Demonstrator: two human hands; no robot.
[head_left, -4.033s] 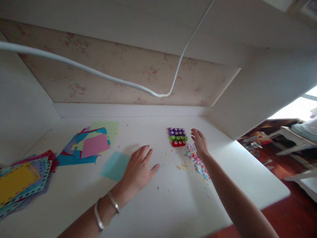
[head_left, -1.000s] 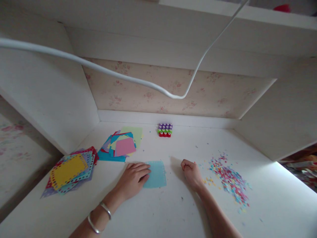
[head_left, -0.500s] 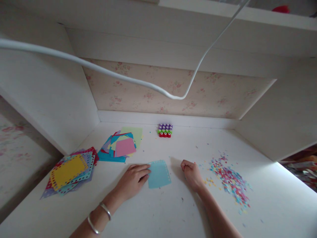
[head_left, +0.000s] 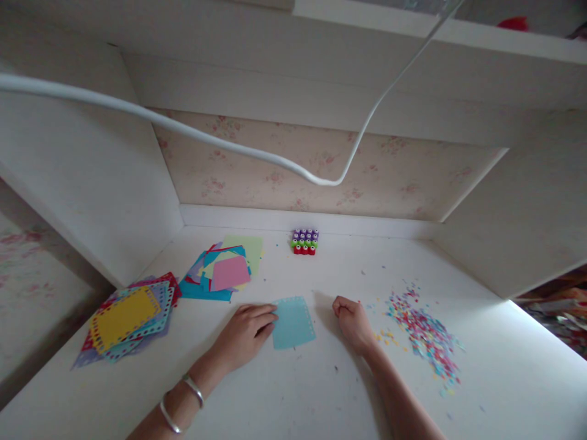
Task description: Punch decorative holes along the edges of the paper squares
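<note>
A light blue sheet (head_left: 294, 324) lies flat on the white table (head_left: 312, 409), small holes along its far and right edges. At its left edge, the fingers of the left hand (head_left: 247, 335) touch it; 2 silver bangles (head_left: 193, 391) circle that wrist. Right of the sheet and apart from it, the right hand (head_left: 352, 321) rests curled in a fist. Farther right of the sheet spreads colourful confetti (head_left: 424, 330). Beyond the sheet stand purple, green and red pieces (head_left: 305, 242) in 4 rows. Left of it lie 2 paper piles, plain sheets (head_left: 230, 273) and, farther left, hole-edged sheets (head_left: 126, 318) topped with yellow
</note>
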